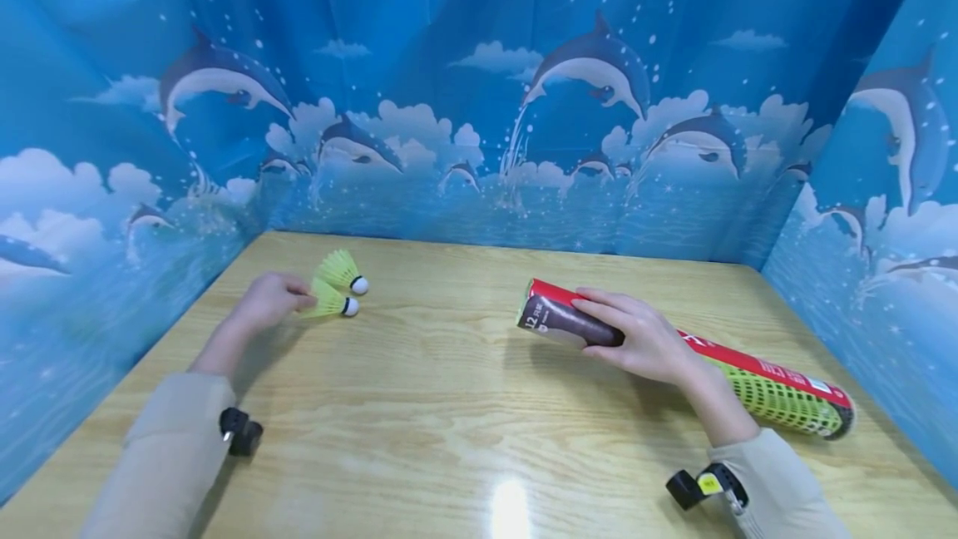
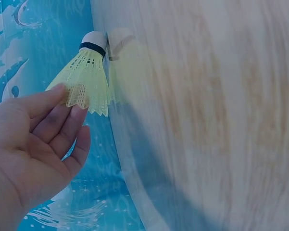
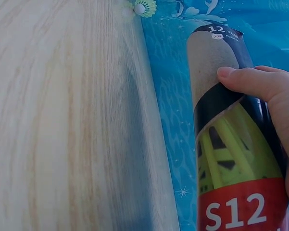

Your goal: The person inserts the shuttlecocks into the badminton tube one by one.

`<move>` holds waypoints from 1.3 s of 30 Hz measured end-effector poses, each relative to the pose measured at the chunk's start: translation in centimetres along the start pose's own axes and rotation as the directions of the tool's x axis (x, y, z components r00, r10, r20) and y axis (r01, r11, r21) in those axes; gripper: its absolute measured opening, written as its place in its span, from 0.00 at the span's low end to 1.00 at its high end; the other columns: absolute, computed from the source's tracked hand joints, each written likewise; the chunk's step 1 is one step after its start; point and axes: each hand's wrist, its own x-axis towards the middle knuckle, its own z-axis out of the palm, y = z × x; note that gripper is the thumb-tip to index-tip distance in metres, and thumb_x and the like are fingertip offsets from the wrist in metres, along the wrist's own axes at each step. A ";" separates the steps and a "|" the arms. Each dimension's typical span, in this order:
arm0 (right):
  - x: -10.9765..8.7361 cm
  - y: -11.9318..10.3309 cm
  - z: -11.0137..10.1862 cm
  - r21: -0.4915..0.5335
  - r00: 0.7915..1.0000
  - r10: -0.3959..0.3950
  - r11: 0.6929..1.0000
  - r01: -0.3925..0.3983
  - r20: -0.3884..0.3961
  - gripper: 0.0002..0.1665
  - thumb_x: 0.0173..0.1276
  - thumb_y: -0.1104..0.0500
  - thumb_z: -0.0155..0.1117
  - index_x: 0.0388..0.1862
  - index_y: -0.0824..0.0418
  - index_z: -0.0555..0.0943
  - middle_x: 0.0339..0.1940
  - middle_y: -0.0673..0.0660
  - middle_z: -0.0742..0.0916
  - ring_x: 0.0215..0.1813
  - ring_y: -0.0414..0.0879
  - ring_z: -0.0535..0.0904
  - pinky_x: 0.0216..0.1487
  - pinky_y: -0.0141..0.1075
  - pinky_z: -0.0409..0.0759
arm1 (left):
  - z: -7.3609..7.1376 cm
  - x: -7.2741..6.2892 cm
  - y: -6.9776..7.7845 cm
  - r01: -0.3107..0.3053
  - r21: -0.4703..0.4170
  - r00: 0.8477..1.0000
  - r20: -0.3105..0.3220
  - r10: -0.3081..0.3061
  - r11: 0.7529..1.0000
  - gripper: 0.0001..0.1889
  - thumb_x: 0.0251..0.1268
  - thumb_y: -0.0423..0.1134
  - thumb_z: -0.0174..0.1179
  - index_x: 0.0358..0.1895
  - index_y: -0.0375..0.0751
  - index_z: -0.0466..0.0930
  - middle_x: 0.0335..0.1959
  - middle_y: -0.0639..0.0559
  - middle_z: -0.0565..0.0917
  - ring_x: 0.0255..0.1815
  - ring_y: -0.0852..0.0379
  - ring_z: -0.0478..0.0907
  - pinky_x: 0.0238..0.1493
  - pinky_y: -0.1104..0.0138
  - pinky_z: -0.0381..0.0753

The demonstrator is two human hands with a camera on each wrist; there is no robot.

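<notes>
My left hand (image 1: 273, 302) pinches the feathered skirt of a yellow shuttlecock (image 1: 328, 299) at the left of the table. In the left wrist view, thumb and fingers hold the skirt's rim of that shuttlecock (image 2: 86, 77), its white cork pointing away from the palm. A second yellow shuttlecock (image 1: 343, 271) lies just behind it. On the right, my right hand (image 1: 636, 335) grips a red and black shuttlecock tube (image 1: 557, 314) near its left end, which is raised and tilted. The right wrist view shows the tube (image 3: 243, 204) marked "S12", with the thumb across its side.
The tube's far end (image 1: 838, 418) reaches toward the right side of the wooden table (image 1: 434, 406). A blue dolphin-print curtain (image 1: 464, 106) stands behind the table and along both sides. Each wrist wears a small black camera (image 1: 241, 431).
</notes>
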 end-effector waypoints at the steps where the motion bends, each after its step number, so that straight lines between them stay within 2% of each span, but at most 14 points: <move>1: 0.0 0.0 0.0 0.001 1.000 0.000 1.000 0.000 0.000 0.40 0.47 0.52 0.77 0.61 0.54 0.74 0.61 0.58 0.77 0.55 0.56 0.75 0.47 0.52 0.76 | 0.0 0.0 0.1 -0.001 0.002 1.000 0.006 0.001 1.000 0.18 0.63 0.39 0.57 0.46 0.24 0.78 0.42 0.31 0.80 0.45 0.38 0.76 0.43 0.52 0.76; 5: 0.0 0.0 -0.1 0.000 1.000 -0.001 1.000 0.001 0.002 0.39 0.49 0.50 0.76 0.61 0.54 0.74 0.61 0.58 0.77 0.55 0.56 0.75 0.47 0.52 0.76 | -0.2 -0.1 0.7 0.004 0.007 0.999 0.034 -0.004 1.000 0.21 0.63 0.41 0.57 0.49 0.23 0.77 0.48 0.29 0.78 0.50 0.34 0.73 0.47 0.50 0.74; 10: 0.0 0.0 0.0 -0.008 1.000 -0.002 1.000 0.002 0.005 0.42 0.44 0.55 0.78 0.61 0.54 0.74 0.61 0.58 0.77 0.55 0.57 0.75 0.48 0.53 0.76 | -0.1 -0.1 1.7 0.023 -0.014 0.998 0.066 -0.022 1.000 0.24 0.64 0.44 0.56 0.54 0.24 0.74 0.57 0.27 0.71 0.57 0.31 0.67 0.55 0.46 0.69; 14: 0.0 -0.1 0.0 -0.009 1.000 0.006 1.000 -0.006 0.006 0.43 0.42 0.56 0.80 0.61 0.54 0.74 0.61 0.58 0.77 0.55 0.57 0.75 0.47 0.53 0.76 | 0.1 -0.1 2.7 0.017 -0.025 0.997 0.072 -0.015 1.000 0.23 0.64 0.44 0.57 0.54 0.27 0.75 0.55 0.30 0.74 0.55 0.34 0.69 0.54 0.47 0.70; 24: 0.0 -0.2 -0.1 -0.004 1.000 0.007 1.000 -0.007 0.003 0.44 0.41 0.57 0.80 0.61 0.55 0.74 0.60 0.58 0.77 0.55 0.57 0.75 0.47 0.53 0.76 | 1.4 0.6 5.1 -0.074 -0.050 0.996 0.050 0.076 0.996 0.15 0.63 0.41 0.59 0.45 0.32 0.82 0.41 0.41 0.83 0.44 0.46 0.76 0.43 0.55 0.76; 35: 0.0 -0.4 -0.2 0.000 1.000 -0.002 1.000 0.002 0.010 0.41 0.45 0.55 0.78 0.62 0.54 0.74 0.61 0.58 0.77 0.56 0.57 0.75 0.48 0.52 0.76 | 2.6 1.0 7.9 -0.120 -0.114 0.989 0.074 0.129 0.986 0.16 0.64 0.42 0.59 0.48 0.33 0.81 0.45 0.40 0.82 0.48 0.45 0.77 0.46 0.55 0.77; 39: 0.0 -0.5 -0.2 -0.002 1.000 -0.003 1.000 0.003 0.009 0.42 0.44 0.55 0.78 0.62 0.54 0.74 0.60 0.58 0.77 0.56 0.57 0.75 0.47 0.52 0.76 | 3.0 0.9 8.9 -0.130 -0.130 0.989 0.057 0.139 0.983 0.16 0.63 0.41 0.59 0.48 0.33 0.81 0.46 0.40 0.82 0.49 0.44 0.77 0.47 0.55 0.77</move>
